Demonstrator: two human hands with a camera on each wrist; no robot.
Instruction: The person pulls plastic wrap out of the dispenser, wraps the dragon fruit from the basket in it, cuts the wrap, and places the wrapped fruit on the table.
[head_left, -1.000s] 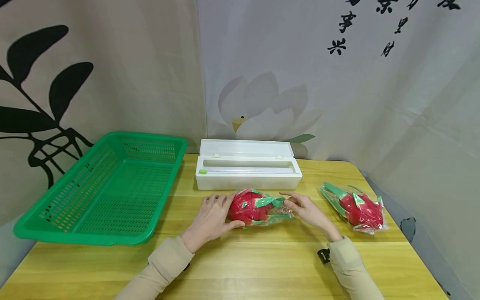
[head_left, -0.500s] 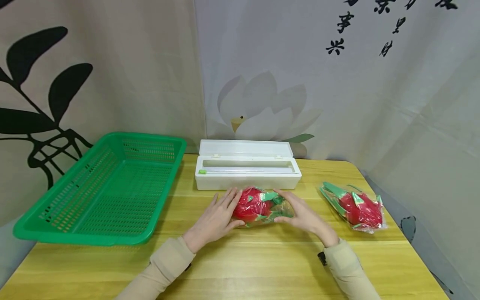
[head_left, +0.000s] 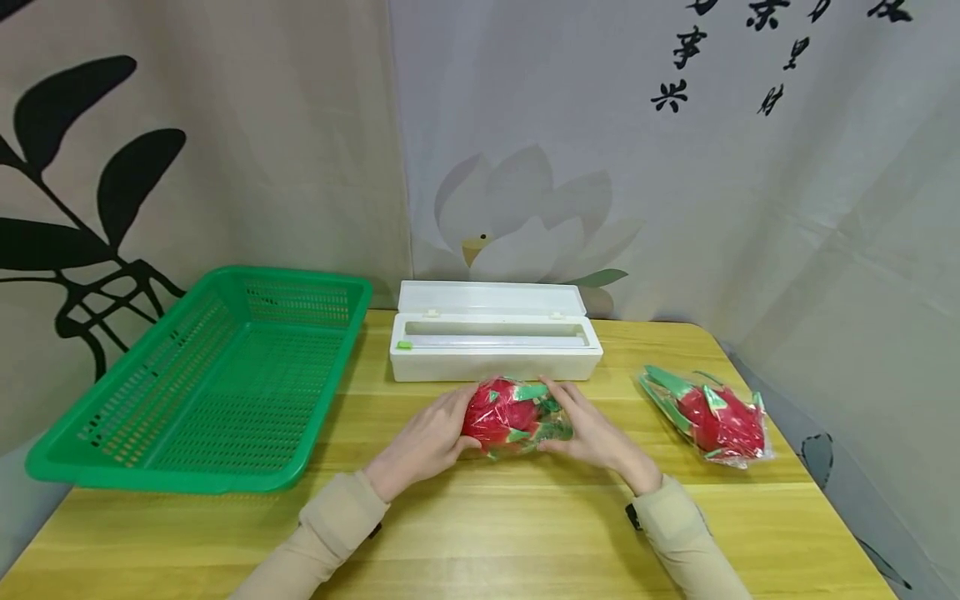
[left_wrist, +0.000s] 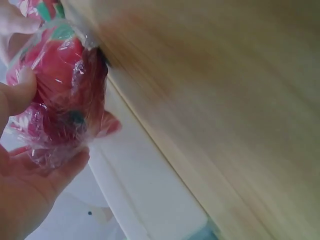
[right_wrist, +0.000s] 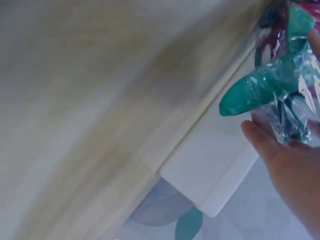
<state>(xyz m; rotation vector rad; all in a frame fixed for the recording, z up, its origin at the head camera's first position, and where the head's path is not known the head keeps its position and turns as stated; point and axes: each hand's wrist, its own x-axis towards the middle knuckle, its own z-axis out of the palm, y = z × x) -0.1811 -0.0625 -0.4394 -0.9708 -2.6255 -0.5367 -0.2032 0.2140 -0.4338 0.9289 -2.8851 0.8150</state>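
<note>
A red dragon fruit (head_left: 504, 414) with green leafy tips, wrapped in clear plastic film, is between my two hands in front of the white box. My left hand (head_left: 426, 440) grips its rounded red end, thumb on the near side. At the leafy end, my right hand (head_left: 592, 432) holds it with the thumb in front and fingers over the far side. Shiny creased film (left_wrist: 55, 145) covers the red end in the left wrist view. A long green leaf tip (right_wrist: 260, 89) sticks out within the film in the right wrist view.
Behind the hands stands a white cling film box (head_left: 495, 365) with its lid raised. A second wrapped dragon fruit (head_left: 722, 421) lies on the right of the wooden table (head_left: 480, 542). On the left is a green plastic basket (head_left: 315, 400). A printed curtain hangs behind.
My right hand has moved left and closed around the leafy end, drawing in the loose film there. The left hand stays at the red end, its fingers now further round it.
</note>
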